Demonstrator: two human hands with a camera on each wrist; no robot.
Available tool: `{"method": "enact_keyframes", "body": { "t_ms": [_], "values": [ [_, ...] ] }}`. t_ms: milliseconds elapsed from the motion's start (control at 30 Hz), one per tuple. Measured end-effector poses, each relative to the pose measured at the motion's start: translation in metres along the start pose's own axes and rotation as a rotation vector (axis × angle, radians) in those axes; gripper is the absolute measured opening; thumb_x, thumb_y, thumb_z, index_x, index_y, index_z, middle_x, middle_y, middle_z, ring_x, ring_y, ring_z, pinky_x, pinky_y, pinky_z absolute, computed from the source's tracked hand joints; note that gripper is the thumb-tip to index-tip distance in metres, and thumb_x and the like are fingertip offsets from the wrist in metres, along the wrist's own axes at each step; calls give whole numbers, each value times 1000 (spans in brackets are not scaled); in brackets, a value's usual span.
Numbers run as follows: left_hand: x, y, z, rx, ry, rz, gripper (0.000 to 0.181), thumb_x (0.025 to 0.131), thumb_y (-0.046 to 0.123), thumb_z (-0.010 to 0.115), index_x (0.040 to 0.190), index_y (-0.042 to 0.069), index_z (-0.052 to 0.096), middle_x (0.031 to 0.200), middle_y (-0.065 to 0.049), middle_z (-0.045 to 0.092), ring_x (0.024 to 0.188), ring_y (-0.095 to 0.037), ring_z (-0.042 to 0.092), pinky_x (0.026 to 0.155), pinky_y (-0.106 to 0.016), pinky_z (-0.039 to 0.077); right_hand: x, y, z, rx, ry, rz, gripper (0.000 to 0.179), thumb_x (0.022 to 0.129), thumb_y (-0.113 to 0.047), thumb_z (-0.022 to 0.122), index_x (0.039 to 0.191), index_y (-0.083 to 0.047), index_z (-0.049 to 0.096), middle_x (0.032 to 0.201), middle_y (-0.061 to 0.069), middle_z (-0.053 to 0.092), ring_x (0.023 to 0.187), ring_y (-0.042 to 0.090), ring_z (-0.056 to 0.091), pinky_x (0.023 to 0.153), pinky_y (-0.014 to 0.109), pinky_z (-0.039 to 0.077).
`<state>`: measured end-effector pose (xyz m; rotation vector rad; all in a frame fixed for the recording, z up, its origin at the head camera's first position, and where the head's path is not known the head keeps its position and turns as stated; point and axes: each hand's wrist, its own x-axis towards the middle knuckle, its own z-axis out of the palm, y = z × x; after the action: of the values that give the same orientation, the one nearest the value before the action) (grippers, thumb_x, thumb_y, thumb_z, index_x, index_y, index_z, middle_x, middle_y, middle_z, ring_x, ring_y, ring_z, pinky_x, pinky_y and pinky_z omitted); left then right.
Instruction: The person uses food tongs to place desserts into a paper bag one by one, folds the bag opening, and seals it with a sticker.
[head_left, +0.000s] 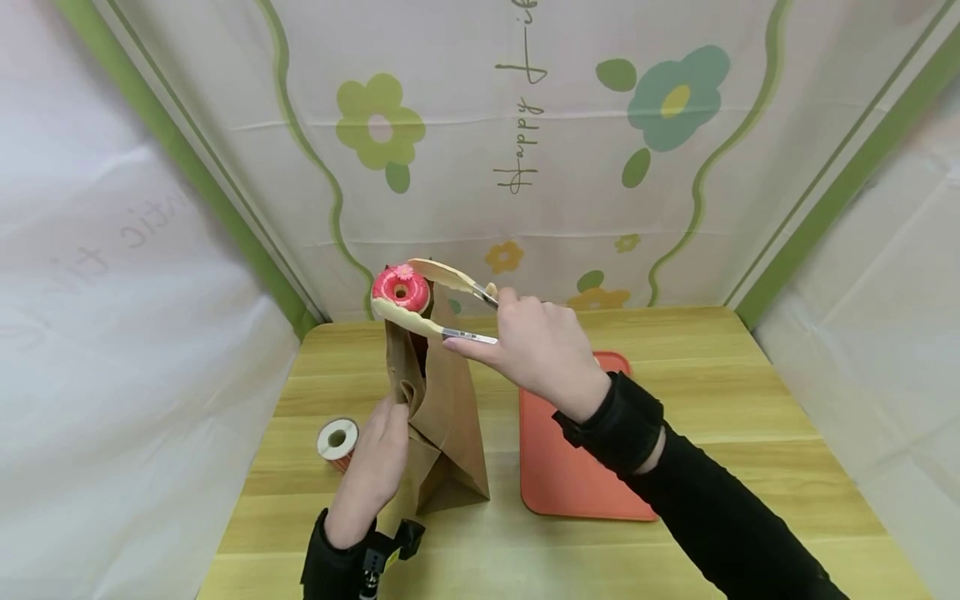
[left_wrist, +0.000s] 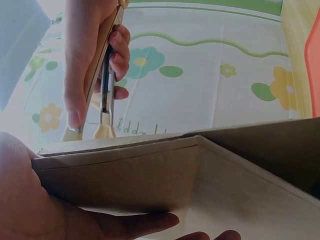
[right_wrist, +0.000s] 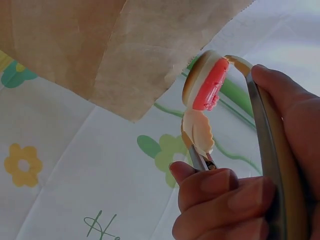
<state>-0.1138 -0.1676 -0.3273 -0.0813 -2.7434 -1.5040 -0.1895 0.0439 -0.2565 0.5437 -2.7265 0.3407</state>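
Observation:
My right hand (head_left: 543,346) grips a pair of tongs (head_left: 468,336) with cream scalloped tips and metal arms. Between the tips sits a pink-iced doughnut (head_left: 387,289) with a small flower on top; in the right wrist view the doughnut (right_wrist: 204,80) shows its pale and brown layers. It is at the top of a tall brown paper bag (head_left: 450,408), which stands upright on the table. Lower down, my left hand (head_left: 378,454) holds the bag's left side, with fingers (left_wrist: 145,224) lying along the paper in the left wrist view. The bag's inside is mostly hidden.
A red-orange tray (head_left: 558,467) lies right of the bag, partly under my right forearm. Left of the bag stands a roll of stickers or tape (head_left: 327,440). White cloth walls (head_left: 480,150) with printed flowers surround the wooden table (head_left: 735,400).

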Motion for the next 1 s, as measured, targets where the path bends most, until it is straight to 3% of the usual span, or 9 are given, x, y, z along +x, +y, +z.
{"method": "enact_keyframes", "body": {
  "t_ms": [367,600,833,1000],
  "values": [
    [2,-4,0,6,10,9,43,109,25,20,114,3,57,103,-13,52,91,-28,45,80,-41,32,1,0,7,-83,11,-45,71,79,-79,56,77,-8,50,50,1,39,37,16,38,37,30,29],
    [3,-5,0,-3,1,13,50,109,29,18,133,2,53,122,-16,54,105,-28,48,90,-43,34,1,0,8,-111,-3,-48,72,80,-81,53,72,-9,48,49,0,37,36,17,37,37,28,26],
    [3,-2,0,19,0,27,38,108,20,21,102,3,53,94,-13,47,85,-27,43,76,-40,32,0,1,8,-110,7,-42,71,80,-79,56,70,-10,46,49,0,36,36,17,36,37,29,25],
    [3,-4,-1,-13,-3,15,49,109,29,19,128,1,55,119,-17,55,107,-29,50,91,-44,35,1,1,8,-88,-11,-23,69,80,-76,58,71,-9,48,50,1,38,36,17,37,36,30,28]
  ]
}}
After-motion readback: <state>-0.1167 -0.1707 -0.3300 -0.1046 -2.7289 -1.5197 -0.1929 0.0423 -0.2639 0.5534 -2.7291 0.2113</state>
